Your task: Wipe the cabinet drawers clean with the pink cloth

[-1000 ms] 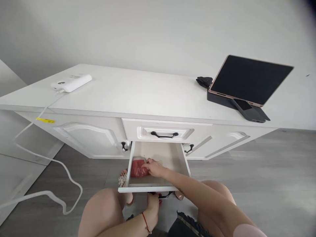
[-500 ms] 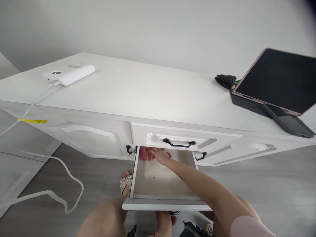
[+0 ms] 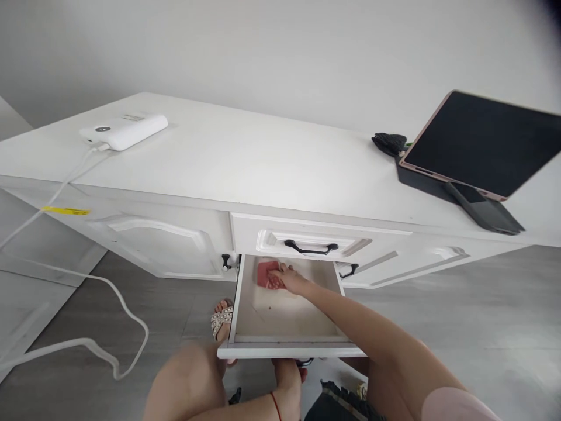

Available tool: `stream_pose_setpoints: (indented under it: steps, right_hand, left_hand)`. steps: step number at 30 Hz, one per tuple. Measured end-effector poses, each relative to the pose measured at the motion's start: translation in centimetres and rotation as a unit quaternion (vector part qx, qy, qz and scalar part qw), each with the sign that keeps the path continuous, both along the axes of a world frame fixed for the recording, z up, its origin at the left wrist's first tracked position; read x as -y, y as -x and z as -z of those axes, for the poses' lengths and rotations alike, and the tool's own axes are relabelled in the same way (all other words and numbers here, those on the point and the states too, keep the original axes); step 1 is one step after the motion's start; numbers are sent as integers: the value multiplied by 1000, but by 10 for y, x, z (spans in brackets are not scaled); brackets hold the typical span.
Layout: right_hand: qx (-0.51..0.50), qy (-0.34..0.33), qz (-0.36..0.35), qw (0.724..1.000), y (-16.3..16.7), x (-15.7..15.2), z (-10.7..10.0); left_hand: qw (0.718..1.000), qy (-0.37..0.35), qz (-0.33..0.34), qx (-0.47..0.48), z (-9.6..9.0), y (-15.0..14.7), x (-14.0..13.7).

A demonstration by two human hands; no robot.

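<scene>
Where the lower drawer (image 3: pixel 280 321) stands pulled out of the white cabinet, a red cloth (image 3: pixel 265 275) lies on its floor, near the back left corner and slightly apart from the left wall. The cloth extends leftward from beneath the grip of the right hand (image 3: pixel 293 279), so that its left part lies flat and uncovered, while its right part, marked with paler spots, is bunched under the fingers. This grip is closed on the bunched part, thumb and fingers drawn near one another, with the cloth against the drawer floor; the exact placing of each fingertip is too small to make out. The right forearm crosses above the drawer's right wall and front right corner. The left hand (image 3: pixel 288 380) is below the drawer's front edge, just beside the black lower handle (image 3: pixel 304 362); its fingers are largely hidden, and whether its grip is closed on the handle cannot be told. Above the opening, the upper drawer (image 3: pixel 272 242) sits flush in the cabinet. On the worktop (image 3: pixel 241 158), a white device (image 3: pixel 135 131) with a white cable (image 3: pixel 72 173) plugged in lies toward the left end. Near the right end, a dark-screened tablet (image 3: pixel 477 140) leans at an angle, with a dark phone (image 3: pixel 491 211) against its lower edge and a black textured object (image 3: pixel 389 142) just beside its left corner.
</scene>
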State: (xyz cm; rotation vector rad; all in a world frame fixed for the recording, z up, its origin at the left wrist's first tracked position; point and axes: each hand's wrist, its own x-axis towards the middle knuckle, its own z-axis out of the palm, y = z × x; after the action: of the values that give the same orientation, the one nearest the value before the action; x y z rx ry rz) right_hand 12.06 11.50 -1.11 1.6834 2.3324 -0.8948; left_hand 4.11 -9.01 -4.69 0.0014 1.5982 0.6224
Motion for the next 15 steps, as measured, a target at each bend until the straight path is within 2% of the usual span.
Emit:
stream_pose_setpoints:
  steps: [3,8,12,15]
  right_hand:
    - [19,18,-51,998,-4,32,-5]
    - [-11,45,-126,991,-9,74,-4]
    - [1,70,-175,982,-18,88,-2]
    - [-7,83,-175,981,-29,84,-3]
  left_hand:
    - [999,-8,33,-15,-10,3,-4]
    - [997,-26,67,-18,-23,6,-8]
    - [996,-36,79,-10,-26,9,-7]
    - [997,-32,74,-20,-25,8,-6]
